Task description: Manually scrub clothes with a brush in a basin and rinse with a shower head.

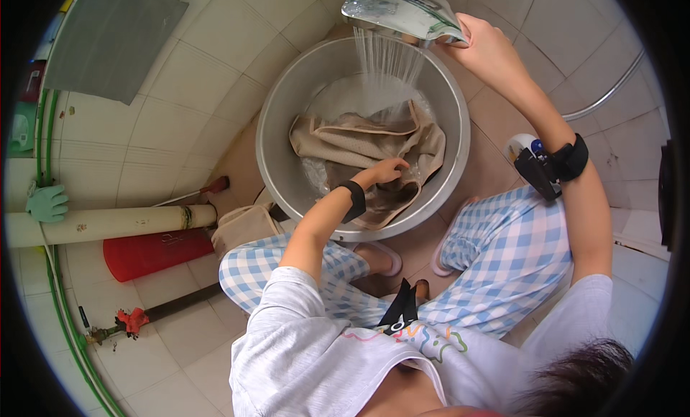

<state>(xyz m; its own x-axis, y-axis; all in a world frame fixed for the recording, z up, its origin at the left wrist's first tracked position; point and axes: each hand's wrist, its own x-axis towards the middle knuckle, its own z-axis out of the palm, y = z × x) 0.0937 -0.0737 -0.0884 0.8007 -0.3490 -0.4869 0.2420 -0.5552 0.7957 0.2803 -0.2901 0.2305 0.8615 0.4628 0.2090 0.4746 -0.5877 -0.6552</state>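
Note:
Beige fabric point(350, 147) with piped edges lies crumpled and partly wet in a large round metal basin point(263, 147). My left hand point(389, 172) rests on the cloth near its middle, fingers bent; whether it pinches a fold cannot be made out. Above the basin's far right side, my right hand point(474, 35) grips a shower head point(401, 13) with a shiny, see-through look. Streams of water point(385, 61) fall from it onto the cloth and the basin floor.
A metal shower hose point(609, 96) curves along the right wall. Left of the basin are another beige fabric item point(245, 228), a red bucket-like container point(156, 252), a pale pipe point(118, 224) and a brush point(215, 185). A green glove point(47, 203) hangs by green pipes.

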